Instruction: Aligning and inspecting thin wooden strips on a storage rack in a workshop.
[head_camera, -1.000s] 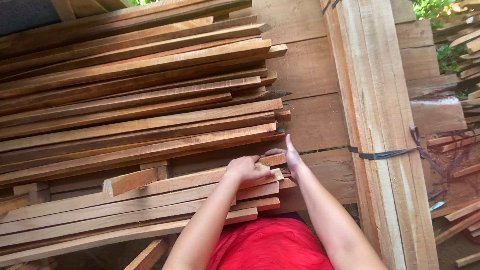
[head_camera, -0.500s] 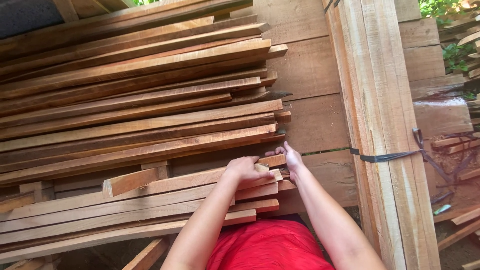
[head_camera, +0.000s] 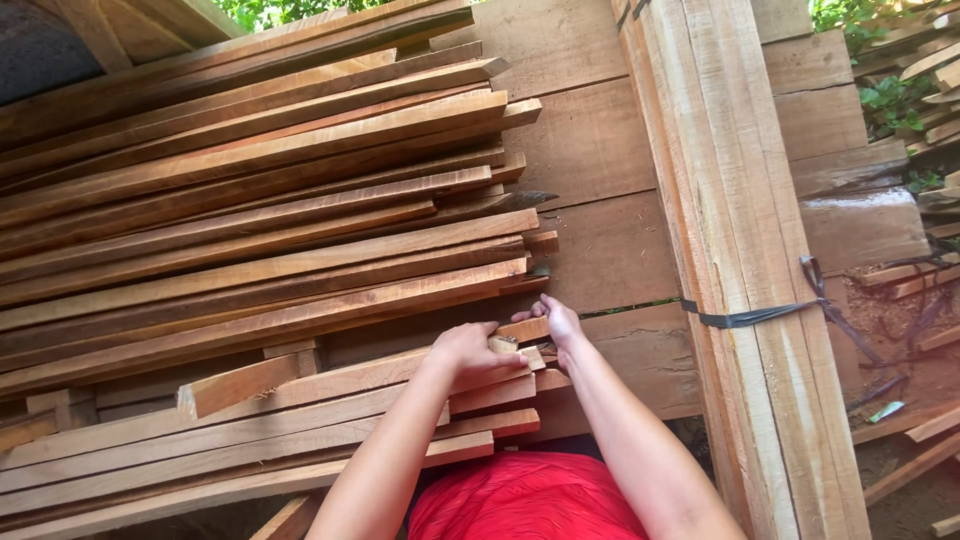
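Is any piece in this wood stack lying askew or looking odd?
Yes. A short block sits crosswise, angled against the long slats. Slat ends are uneven, and one dark end is splintered to a point. Both hands rest at the lower slat ends.

Soft daylight, sharp focus, edges perhaps slightly distorted.

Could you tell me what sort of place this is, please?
Probably an outdoor timber yard or sawmill stack. Rough-sawn planks are piled in layers, a strapped bundle stands beside them, and leaves show behind. Both hands grip plank ends.
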